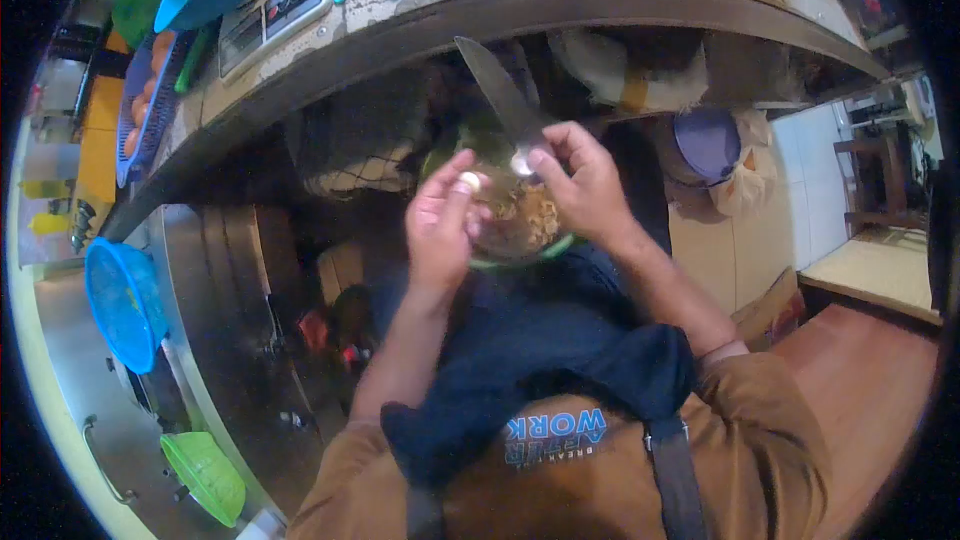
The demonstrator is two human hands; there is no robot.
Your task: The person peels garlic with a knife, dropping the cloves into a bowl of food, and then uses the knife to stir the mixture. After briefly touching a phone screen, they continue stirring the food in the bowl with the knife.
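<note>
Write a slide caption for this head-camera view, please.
Right hand holds a knife, left hand a small pale piece, over a bowl of scraps.

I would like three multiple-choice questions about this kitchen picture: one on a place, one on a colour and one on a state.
1. Where is the bowl?
A. below both hands
B. on the counter
C. on the floor

2. What colour is the colander at lower left?
A. red
B. green
C. white

3. How is the knife?
A. lying on the counter
B. held in the right hand
C. stuck in the bowl

Answers:
1 A: the left hand, pinching a pale clove, and the right hand are both over it.
2 B: its mesh is bright green.
3 B: the right hand grips the handle end, and the blade points away from the person.
</note>
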